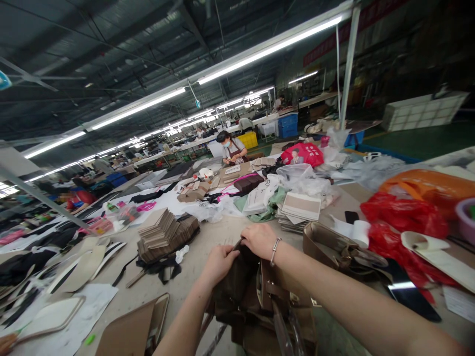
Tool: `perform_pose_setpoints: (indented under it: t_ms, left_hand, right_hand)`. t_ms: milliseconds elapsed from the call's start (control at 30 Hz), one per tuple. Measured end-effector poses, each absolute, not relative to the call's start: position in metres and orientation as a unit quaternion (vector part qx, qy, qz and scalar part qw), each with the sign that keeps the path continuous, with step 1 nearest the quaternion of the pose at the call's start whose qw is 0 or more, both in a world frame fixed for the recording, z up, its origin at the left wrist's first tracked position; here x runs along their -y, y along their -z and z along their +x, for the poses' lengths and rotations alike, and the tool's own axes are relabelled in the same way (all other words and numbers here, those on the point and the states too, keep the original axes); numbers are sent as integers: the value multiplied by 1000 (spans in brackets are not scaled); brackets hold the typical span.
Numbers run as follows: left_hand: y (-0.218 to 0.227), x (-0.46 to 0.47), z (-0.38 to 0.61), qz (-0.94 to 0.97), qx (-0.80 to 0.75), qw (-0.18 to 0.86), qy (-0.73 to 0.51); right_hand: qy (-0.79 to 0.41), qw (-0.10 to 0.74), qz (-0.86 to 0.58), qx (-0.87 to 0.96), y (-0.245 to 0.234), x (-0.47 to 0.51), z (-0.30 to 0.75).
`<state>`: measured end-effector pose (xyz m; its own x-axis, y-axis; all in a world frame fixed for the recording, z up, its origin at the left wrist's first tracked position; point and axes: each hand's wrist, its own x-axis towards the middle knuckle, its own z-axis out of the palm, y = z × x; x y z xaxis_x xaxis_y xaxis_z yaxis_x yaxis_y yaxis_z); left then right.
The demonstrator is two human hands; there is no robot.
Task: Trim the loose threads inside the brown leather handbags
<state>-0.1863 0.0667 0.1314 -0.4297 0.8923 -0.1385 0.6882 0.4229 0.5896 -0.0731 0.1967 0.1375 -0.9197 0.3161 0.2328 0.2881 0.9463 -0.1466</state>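
Observation:
A brown handbag (241, 291) stands in front of me at the table's near edge, its upper edge held up between both hands. My left hand (219, 264) pinches that edge from the left, thumb on top. My right hand (261, 240), with a bracelet at the wrist, grips the same edge a little farther off. Straps and plastic-wrapped handles (284, 326) hang at the bag's near side. The bag's inside and my right fingertips are partly hidden. Another brown bag (326, 244) lies just right of my right forearm.
Stacked brown pieces (163, 237) lie left of centre, a pale stack (300, 207) ahead. Red plastic bags (404, 217) and a dark phone-like slab (411, 291) are at right. A brown flap piece (129, 326) sits near left. A masked co-worker (233, 148) works across the table.

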Motion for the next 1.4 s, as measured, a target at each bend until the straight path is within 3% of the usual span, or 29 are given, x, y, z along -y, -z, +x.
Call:
perform_pose_setpoints:
  t_ms: [300, 533, 733, 933, 1100, 1400]
  left_hand:
    - [-132, -71, -186, 470, -832, 187, -227]
    - [-132, -73, -189, 463, -797, 276, -274]
    - [-136, -85, -182, 531, -800, 169, -223]
    - [-129, -88, -184, 532, -821, 118, -170]
    - [-134, -91, -180, 502, -852, 89, -117]
    - [-135, -96, -175, 533, -844, 34, -50]
  right_hand:
    - [-58, 149, -151, 976, -132, -199, -75]
    - [-57, 142, -155, 976, -134, -199, -74]
    - [-62, 136, -148, 978, -136, -196, -74]
    - [-140, 230, -128, 955, -136, -199, -50]
    - [-234, 319, -194, 898, -132, -184, -10]
    - [-289, 234, -235, 898, -85, -114, 25]
